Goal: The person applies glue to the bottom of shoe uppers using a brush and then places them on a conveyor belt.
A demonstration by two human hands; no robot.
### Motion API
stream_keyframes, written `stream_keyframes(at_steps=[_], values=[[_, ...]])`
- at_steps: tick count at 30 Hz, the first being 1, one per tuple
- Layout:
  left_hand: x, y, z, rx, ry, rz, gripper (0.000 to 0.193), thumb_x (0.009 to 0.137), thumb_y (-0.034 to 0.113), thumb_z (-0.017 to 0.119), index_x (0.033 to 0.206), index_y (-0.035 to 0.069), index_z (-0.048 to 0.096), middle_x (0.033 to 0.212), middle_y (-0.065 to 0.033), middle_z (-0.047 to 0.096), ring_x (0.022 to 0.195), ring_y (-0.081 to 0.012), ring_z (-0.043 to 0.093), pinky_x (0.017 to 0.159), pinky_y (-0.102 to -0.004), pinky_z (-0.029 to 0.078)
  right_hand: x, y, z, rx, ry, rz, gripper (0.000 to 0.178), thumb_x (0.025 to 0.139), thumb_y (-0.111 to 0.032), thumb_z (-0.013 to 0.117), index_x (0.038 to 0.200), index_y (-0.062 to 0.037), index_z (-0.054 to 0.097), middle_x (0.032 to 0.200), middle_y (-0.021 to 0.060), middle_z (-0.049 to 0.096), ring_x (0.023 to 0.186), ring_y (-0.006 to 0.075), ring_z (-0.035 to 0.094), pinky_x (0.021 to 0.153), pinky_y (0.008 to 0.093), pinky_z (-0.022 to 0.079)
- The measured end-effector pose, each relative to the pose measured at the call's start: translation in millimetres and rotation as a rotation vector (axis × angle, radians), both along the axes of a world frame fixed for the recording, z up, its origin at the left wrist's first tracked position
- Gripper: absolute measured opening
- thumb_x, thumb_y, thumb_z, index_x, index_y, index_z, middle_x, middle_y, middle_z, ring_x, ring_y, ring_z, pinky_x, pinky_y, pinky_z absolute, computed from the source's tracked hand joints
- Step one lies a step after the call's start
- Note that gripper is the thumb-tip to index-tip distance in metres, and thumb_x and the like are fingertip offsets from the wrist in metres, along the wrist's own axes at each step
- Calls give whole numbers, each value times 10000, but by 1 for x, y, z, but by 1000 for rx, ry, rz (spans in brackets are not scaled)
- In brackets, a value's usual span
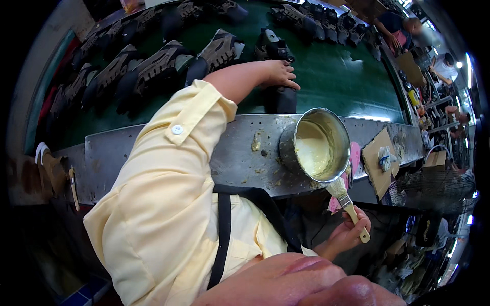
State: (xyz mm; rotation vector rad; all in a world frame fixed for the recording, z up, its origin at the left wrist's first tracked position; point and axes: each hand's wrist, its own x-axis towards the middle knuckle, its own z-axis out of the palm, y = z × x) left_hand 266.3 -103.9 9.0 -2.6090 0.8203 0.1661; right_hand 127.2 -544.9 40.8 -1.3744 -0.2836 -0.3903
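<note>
My left arm reaches across to the green belt, and my left hand (278, 74) is closed over the middle of a dark shoe (275, 47). The shoe's black toe part (282, 100) points toward me, and its middle is hidden under my fingers. Low on the right, my right hand (349, 233) grips a flat paintbrush (351, 210) by its wooden handle. Pale paste coats the bristles, which are just below the rim of a metal pot (289, 149). Cream-coloured paste (315, 148) lies inside the pot, which stands on the metal ledge (229, 158).
Brown and black shoes stand in rows on the green belt (352, 86). Right of the pot are a pink piece (354, 157) and a cardboard piece (375, 166). A second brush (74, 188) is at the left. Other people (443, 69) are at the far right, beyond a fan guard (426, 188).
</note>
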Motion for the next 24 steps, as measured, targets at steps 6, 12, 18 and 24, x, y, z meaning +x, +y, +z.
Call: stream_keyframes(at_steps=[6,12,18,24], values=[[-1,20,-4,-157,-77,58,943,469,211,818,1288,161,353,1196,-88,468,1127,-284,438,946,-450,354,16,10,3,39,21,2,241,898,-230,517,844,5,522,827,199,598,642,224,586,551,269,498],[5,41,48,-721,-646,315,795,468,304,830,1169,137,495,1080,-94,578,1000,-283,550,885,-408,430,26,14,5,92,-6,39,197,886,-166,527,852,29,534,836,204,601,673,233,592,581,291,512],[-50,75,100,-2179,-254,436,590,726,423,652,1191,91,504,1160,-76,557,1081,-259,522,959,-401,368,45,59,22,-258,96,132,104,842,-57,597,872,32,640,803,73,637,704,117,589,632,226,470],[-202,39,121,-2589,-475,395,571,741,468,539,1170,93,505,1142,-101,565,1051,-270,540,897,-410,435,69,117,17,-871,-6,445,195,805,-213,645,835,-20,649,744,97,650,695,179,624,637,285,469]])
